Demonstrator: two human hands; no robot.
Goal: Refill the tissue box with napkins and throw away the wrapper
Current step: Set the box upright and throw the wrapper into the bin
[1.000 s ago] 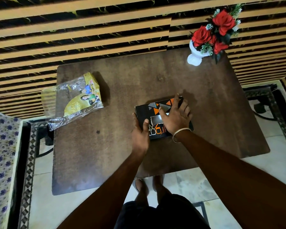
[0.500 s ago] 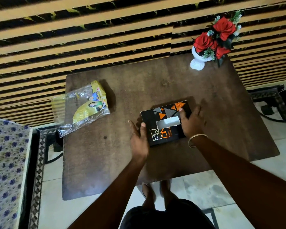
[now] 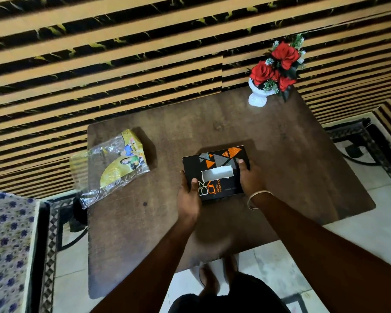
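1. fingers of the left hand [image 3: 188, 198] wrap the near-left corner of the black tissue box [image 3: 215, 171], thumb on top beside the slot.
2. right hand [image 3: 251, 179] clasps the box's right end, thumb laid on the top face, other fingers hidden behind the side.
3. box sits between both hands over the middle of the dark wooden table [image 3: 280, 154]; whether it rests on the surface or is slightly lifted is hard to tell.
4. white napkins [image 3: 217, 172] show through the slot.
5. clear and yellow wrapper [image 3: 113, 168] lies well left of the box, overhanging the table's left edge.
6. white vase of red roses [image 3: 257, 98] stands at the far right corner.
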